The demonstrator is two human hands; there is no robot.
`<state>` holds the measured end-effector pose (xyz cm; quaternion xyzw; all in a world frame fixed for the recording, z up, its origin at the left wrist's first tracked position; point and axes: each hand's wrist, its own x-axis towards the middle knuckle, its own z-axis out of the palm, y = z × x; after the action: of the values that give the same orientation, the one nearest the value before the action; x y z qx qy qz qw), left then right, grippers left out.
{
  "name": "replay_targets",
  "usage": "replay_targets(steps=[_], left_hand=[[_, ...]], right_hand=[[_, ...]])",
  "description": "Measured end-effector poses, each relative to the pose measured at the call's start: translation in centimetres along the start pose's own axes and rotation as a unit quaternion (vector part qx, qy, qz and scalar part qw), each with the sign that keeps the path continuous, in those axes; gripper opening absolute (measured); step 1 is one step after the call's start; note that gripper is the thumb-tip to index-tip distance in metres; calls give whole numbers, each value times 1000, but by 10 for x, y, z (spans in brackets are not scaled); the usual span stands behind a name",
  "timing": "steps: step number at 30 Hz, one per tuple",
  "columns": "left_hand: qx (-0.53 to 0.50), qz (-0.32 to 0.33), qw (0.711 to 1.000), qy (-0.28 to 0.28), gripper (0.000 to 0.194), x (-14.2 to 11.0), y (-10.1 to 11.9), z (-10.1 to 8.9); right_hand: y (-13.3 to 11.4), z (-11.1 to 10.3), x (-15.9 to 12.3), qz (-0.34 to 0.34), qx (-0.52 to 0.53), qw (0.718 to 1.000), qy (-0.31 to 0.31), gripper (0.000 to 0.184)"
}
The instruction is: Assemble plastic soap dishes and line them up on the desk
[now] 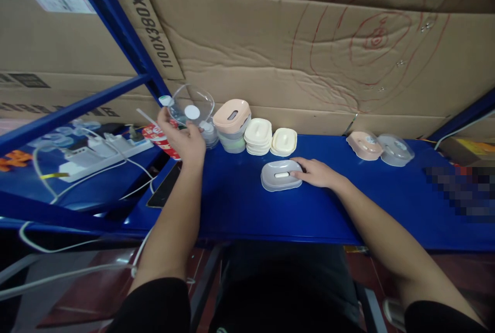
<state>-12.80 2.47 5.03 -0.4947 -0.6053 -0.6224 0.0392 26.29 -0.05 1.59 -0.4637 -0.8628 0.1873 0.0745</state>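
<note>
My left hand (181, 137) is closed on the edge of a clear plastic cover (198, 97) with a white round patch, holding it up above the back left of the table. At the table's middle, my right hand (315, 172) grips the right edge of a translucent grey oval lid (273, 168). A white oblong piece (282, 175) sits in that lid's central slot. Beside my left hand stands a stack of slotted tops, the uppermost a peach lid (224, 119). Just behind the grey lid are cream lids (258, 134) in a stack and a shorter cream pile (284, 142).
A finished-looking peach box (365, 146) and a clear grey box (395, 150) stand at the back right of the blue table (240, 214). A white power strip (104, 155) with cables lies left, past a blue metal post (116, 18). Cardboard (247, 29) walls the back.
</note>
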Motion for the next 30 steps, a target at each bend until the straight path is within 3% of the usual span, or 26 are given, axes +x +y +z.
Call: replay_targets(steps=[3, 6, 10, 14, 16, 19, 23, 25, 28, 30], left_hand=[[-91, 38, 988, 121, 67, 0, 1, 5], [-117, 92, 981, 124, 58, -6, 4, 13], [-63, 227, 972, 25, 14, -38, 23, 21], [-52, 377, 920, -94, 13, -79, 48, 28], [-62, 420, 895, -135, 15, -92, 54, 32], [-64, 427, 882, -189, 13, -99, 55, 37], [-45, 365, 888, -275, 9, -97, 53, 35], [-52, 327, 879, -343, 23, -96, 55, 32], [-79, 290, 841, -450, 83, -97, 61, 27], [-92, 277, 813, -504, 108, -98, 66, 24]], right_hand=[[-1, -1, -1, 5, -14, 1000, 0, 61], [-4, -2, -2, 9, -46, 999, 11, 70], [-5, -3, -3, -1, -29, 997, 65, 74], [-2, -1, -2, -80, 131, 978, 138, 88], [-1, 1, -2, -124, 170, 964, 162, 88], [-1, 2, -1, -149, 168, 956, 186, 77], [-3, 1, -1, -149, 152, 955, 205, 59], [-4, 1, -1, -149, 138, 953, 227, 44], [-5, 3, -1, -149, 109, 949, 255, 36], [-5, 5, -1, -154, 90, 946, 270, 35]])
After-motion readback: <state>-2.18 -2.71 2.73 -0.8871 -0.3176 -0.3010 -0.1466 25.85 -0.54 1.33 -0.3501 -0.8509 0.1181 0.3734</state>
